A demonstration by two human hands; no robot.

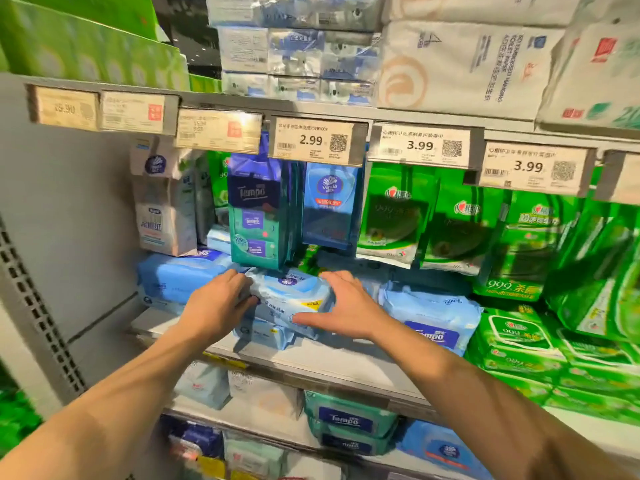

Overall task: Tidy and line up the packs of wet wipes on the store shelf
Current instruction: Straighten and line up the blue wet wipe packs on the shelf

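Note:
A light blue pack of wet wipes (289, 296) lies on top of another blue pack (263, 336) on the grey shelf (311, 362). My left hand (218, 303) grips its left end and my right hand (346, 306) presses its right end, thumb along the front. More blue packs lie to the left (180, 278) and a Tempo pack (433, 320) to the right. Hanging teal Tempo packs (254, 216) and a blue Vinda pack (330, 206) hang just above my hands.
Green wipe packs (519, 337) are stacked at the right, and green pouches (391, 216) hang above them. Price tags (313, 140) line the upper shelf edge. A grey perforated upright (38, 306) bounds the left. Lower shelves hold more packs (346, 417).

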